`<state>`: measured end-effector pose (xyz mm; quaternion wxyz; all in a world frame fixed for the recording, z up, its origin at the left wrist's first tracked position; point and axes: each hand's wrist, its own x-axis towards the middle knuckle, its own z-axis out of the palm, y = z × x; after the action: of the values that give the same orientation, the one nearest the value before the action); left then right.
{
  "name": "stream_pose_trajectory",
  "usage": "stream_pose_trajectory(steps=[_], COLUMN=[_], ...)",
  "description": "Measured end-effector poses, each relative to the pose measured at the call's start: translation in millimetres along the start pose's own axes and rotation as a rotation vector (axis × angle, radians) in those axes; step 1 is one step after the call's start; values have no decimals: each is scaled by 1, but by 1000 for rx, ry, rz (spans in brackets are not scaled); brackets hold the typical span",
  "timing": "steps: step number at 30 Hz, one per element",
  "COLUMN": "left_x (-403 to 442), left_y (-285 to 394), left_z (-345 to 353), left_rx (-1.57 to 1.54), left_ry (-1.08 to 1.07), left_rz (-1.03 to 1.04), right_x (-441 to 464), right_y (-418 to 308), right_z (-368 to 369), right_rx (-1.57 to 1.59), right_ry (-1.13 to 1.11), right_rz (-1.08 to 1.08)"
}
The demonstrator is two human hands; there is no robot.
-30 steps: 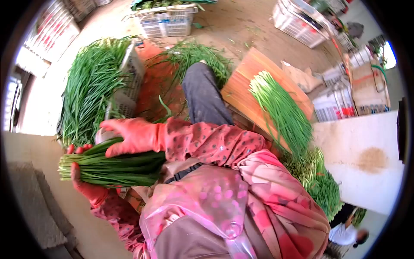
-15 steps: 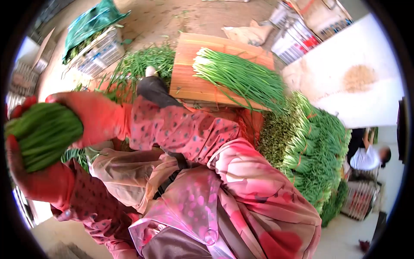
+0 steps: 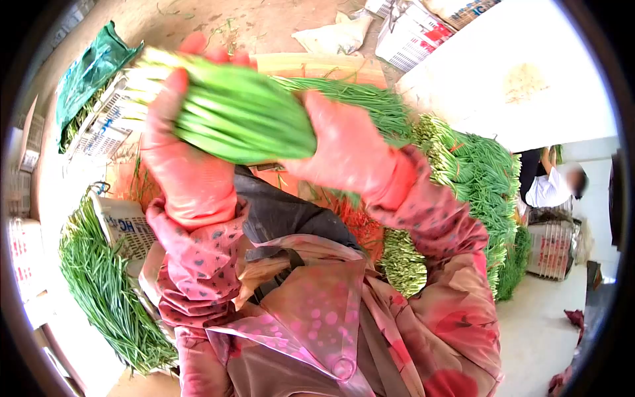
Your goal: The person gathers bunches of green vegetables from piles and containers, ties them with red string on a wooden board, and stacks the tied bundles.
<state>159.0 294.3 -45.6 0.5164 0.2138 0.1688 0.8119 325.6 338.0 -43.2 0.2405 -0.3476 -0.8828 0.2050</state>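
Note:
Both of my hands wear red-orange gloves. My left hand (image 3: 188, 149) grips the pale-stem end of a thick bunch of green stalks (image 3: 231, 109), fingers wrapped round it. At the bunch's leafy right end, my right hand (image 3: 344, 149) is closed round the greens. Motion blurs the bunch, which is held up over the wooden board (image 3: 317, 65). Behind it, another bunch of long green stalks (image 3: 370, 102) lies on the board, its pale end hidden by the held bunch and my right hand.
Stacked green bundles (image 3: 483, 178) stand at the right. A crate (image 3: 126, 228) with loose greens (image 3: 99, 291) is at the lower left; a crate (image 3: 102, 132) with green sheeting (image 3: 89, 79) lies beyond. A co-worker in white (image 3: 549, 188) is far right, near a white panel (image 3: 529, 73).
The held bunch has moved from the far left to above the board, with both hands still on it. The view has turned, and the crate of loose greens shows at lower left.

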Motion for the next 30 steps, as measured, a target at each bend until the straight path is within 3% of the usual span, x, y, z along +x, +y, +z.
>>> stream_pose_trajectory(steps=[1, 3, 5, 7, 9, 14, 20, 23, 25, 27, 28, 30], left_x=[-4, -25, -57, -89, -110, -108, -81, -74, -68, -62, -58, -49], left_y=[-10, -23, -27, -18, -14, -9, -15, -17, -20, -22, -23, -28], left_z=[-26, -75, -126, -161, -182, -175, -158, -153, -147, -144, -143, -135], left_rx=[30, 127, 100, 127, 140, 119, 215, 246, 253, 268, 284, 308], left_ry=[40, 252, 379, 497, 595, 600, 575, 598, 582, 547, 508, 513], left_rz=[-84, -142, -157, -148, -88, -80, -155, -159, -149, -165, -177, -202], right_x=[-9, -25, -38, -45, -41, -52, -44, -44, -34, -35, -35, -37], right_y=[4, 20, 21, 27, 21, 24, 36, 39, 45, 52, 53, 56], right_z=[14, 61, 100, 140, 150, 166, 146, 148, 139, 142, 142, 141], right_rx=[0, 5, -71, 175, 174, 259, 378, 238, 198, 164, 169, 546], right_ry=[-113, -272, -408, -537, -670, -555, -545, -454, -514, -28, -30, -433], right_rz=[135, 192, 165, 109, 88, 37, 142, 103, 111, -72, -69, 246])
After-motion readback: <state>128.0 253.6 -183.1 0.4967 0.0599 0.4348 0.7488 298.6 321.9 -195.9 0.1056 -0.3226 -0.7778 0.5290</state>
